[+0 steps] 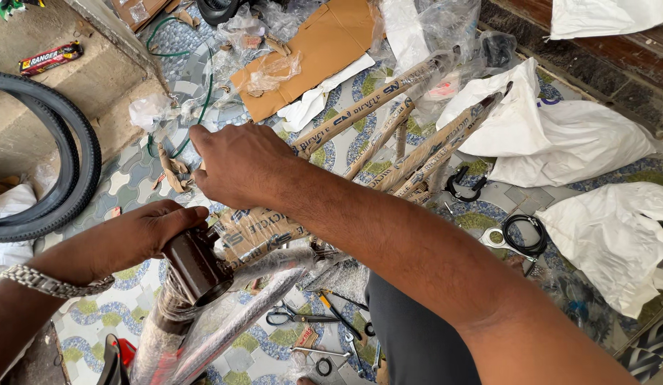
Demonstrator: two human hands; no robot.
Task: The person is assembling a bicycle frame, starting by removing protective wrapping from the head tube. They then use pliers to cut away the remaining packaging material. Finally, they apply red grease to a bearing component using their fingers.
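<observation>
A bicycle frame wrapped in brown paper and clear plastic lies across the patterned tile floor. Its dark brown head tube points up toward me. My left hand, with a metal watch on the wrist, grips the top of that head tube. My right hand reaches across and closes on the paper wrapping of the frame tube just beyond the head tube.
A black tyre leans at the left. Scissors, spanners and a washer lie on the tiles below the frame. White bags, cardboard, a green cable, plastic scraps and a coiled black cable surround it.
</observation>
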